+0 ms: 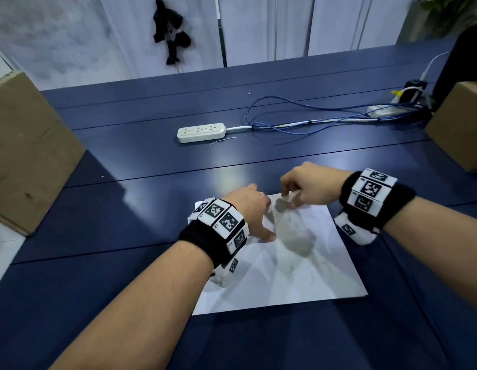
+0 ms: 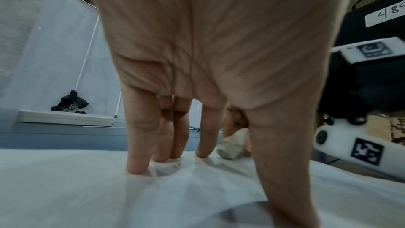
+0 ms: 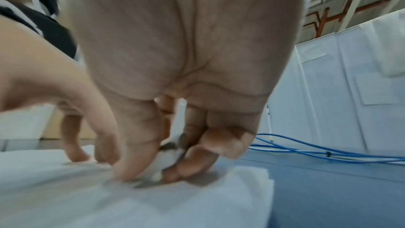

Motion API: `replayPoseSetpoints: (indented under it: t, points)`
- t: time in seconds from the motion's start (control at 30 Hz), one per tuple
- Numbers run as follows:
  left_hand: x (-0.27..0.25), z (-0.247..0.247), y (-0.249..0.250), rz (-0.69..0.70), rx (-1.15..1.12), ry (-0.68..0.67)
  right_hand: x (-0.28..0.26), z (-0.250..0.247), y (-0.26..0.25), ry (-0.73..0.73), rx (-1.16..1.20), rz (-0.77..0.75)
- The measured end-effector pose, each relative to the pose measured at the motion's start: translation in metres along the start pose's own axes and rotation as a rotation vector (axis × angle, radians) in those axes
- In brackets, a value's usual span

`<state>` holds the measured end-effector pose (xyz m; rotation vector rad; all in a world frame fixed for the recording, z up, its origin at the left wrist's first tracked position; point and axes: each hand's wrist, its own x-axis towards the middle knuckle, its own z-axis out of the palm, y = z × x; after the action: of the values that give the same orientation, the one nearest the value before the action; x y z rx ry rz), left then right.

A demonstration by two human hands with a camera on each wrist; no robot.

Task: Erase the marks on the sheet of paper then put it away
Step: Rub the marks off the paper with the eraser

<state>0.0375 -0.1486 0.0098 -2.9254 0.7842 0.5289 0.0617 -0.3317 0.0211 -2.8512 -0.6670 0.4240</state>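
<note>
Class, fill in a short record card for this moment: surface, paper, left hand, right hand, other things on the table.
surface: dark blue table
paper: white sheet, flat on the table, faint grey marks
left hand: left hand presses straight fingers on the sheet
right hand: right hand pinches an eraser at the sheet's far edge
other things: power strip, blue cable, cardboard boxes
</note>
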Motion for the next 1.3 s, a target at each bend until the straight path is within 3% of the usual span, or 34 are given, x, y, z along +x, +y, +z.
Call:
replayPoseSetpoints:
  t: [0.1,0.23,0.27,0.43,0.5,0.67,0.73,0.83,0.9,0.97,1.03,1.1,1.23,1.3]
  points:
    - [-0.001,0.001,-0.001,-0.002,-0.007,0.002,-0.003,0.0,0.003,0.031,0.025,-0.002]
    - [0.0,0.0,-0.001,0.0,-0.001,-0.001,-0.021,0.011,-0.007,-0.326,0.107,-0.108]
    - [0.0,0.0,0.0,0.001,0.003,-0.002,-0.021,0.012,-0.007,-0.339,0.094,-0.11]
    - [-0.002,-0.001,0.001,-0.007,-0.01,-0.002,0.003,-0.002,0.001,0.046,-0.038,0.019]
    - [-0.001,-0.001,0.001,-0.015,-0.01,-0.008,-0.002,-0.001,0.004,0.066,-0.02,0.008]
    - [0.0,-0.001,0.0,-0.016,-0.01,-0.005,-0.027,0.006,-0.004,-0.344,0.095,-0.14]
    - [0.0,-0.002,0.002,-0.015,-0.009,-0.004,-0.018,0.005,0.002,-0.262,0.051,-0.105]
    - [-0.001,0.0,0.001,-0.017,-0.015,0.0,-0.001,-0.001,0.008,0.016,-0.003,0.009]
    - [-0.001,0.0,0.001,-0.018,-0.015,-0.001,-0.002,-0.001,0.009,0.07,-0.006,0.006]
    - [-0.001,0.0,0.0,-0.02,-0.016,-0.003,-0.013,0.002,0.003,-0.049,0.022,-0.05]
    - [0.0,0.0,0.0,-0.018,-0.011,-0.005,-0.024,0.006,-0.006,-0.263,0.065,-0.114]
    - [0.0,0.0,0.0,-0.016,-0.012,-0.002,-0.023,0.006,-0.008,-0.33,0.044,-0.126]
    - [0.0,0.0,0.0,-0.011,-0.022,-0.003,0.002,-0.001,0.002,-0.014,-0.03,0.004]
    - [0.001,0.0,0.0,-0.013,-0.021,-0.011,0.003,-0.001,0.005,0.058,-0.022,0.02]
